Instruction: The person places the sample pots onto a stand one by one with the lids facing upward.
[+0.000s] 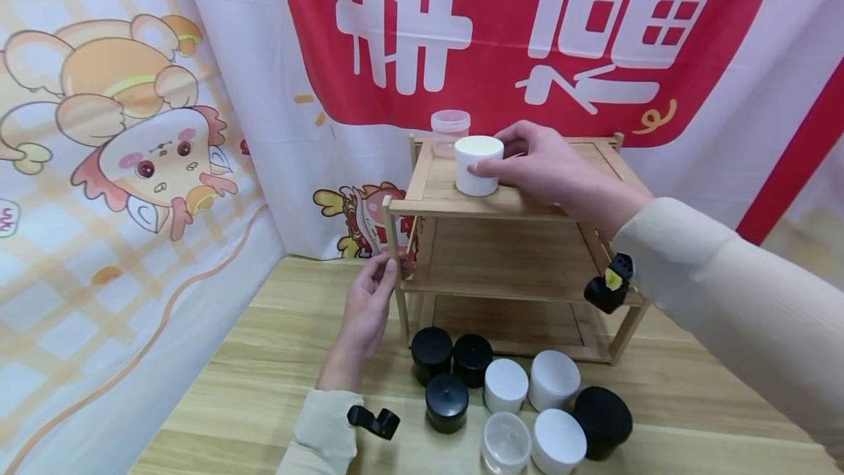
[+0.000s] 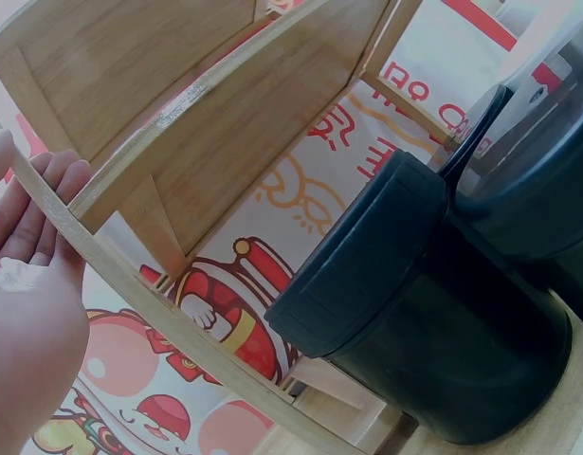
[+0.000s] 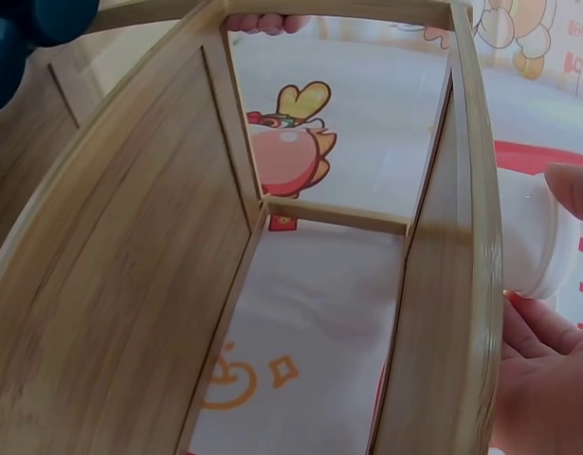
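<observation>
My right hand (image 1: pixel 543 167) pinches a white lidded jar (image 1: pixel 476 174) between thumb and fingers, at the front left of the wooden rack's top tier (image 1: pixel 527 205). In the right wrist view the white jar (image 3: pixel 533 237) shows past the tier's edge, thumb on one side and fingers on the other. Just behind it stands a clear jar (image 1: pixel 450 132). Lower down, my left hand (image 1: pixel 369 303) holds the rack's front left post (image 1: pixel 393 240). The left wrist view has that post (image 2: pixel 149 294) running between thumb and fingers of the left hand (image 2: pixel 35 313).
On the table (image 1: pixel 257 358) before the rack stand several black jars (image 1: pixel 447 402), several white jars (image 1: pixel 555 380) and a clear jar (image 1: pixel 505 442). The rack's middle tier (image 1: pixel 508 255) and bottom tier (image 1: pixel 521 321) lie below the top one. A printed curtain (image 1: pixel 231 94) hangs behind and at the left.
</observation>
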A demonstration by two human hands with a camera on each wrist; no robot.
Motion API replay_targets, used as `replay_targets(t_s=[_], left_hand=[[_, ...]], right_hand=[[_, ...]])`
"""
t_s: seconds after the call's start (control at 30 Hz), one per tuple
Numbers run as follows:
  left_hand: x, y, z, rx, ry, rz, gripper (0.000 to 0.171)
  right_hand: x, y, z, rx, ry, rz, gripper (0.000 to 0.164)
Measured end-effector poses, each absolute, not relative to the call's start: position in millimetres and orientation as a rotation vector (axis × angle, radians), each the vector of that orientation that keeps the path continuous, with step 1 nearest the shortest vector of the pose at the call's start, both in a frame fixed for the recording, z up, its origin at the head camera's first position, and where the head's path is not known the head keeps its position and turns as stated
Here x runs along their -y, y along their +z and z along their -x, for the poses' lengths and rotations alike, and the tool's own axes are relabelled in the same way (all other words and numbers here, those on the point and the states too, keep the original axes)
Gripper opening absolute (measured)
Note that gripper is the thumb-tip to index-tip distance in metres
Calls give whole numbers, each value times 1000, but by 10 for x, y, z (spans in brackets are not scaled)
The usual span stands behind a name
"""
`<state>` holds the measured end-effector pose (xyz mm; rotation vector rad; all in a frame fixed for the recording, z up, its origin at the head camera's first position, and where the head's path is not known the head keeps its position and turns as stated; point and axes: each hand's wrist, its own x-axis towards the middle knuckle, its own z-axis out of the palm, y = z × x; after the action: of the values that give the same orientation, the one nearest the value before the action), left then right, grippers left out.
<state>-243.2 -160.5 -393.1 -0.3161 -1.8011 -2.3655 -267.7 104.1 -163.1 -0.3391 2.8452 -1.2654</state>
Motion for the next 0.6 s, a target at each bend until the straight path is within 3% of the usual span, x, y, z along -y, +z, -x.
replay_targets(t_s=[0.4, 0.6], left_hand=[[1608, -3927, 2432, 1822, -2332, 357, 45], [1618, -3932, 2439, 1815, -2358, 338, 44]], right_hand=[[-762, -1612, 2738, -2825, -1247, 425, 70], [-673, -1631, 2758, -2840, -1239, 445, 73]])
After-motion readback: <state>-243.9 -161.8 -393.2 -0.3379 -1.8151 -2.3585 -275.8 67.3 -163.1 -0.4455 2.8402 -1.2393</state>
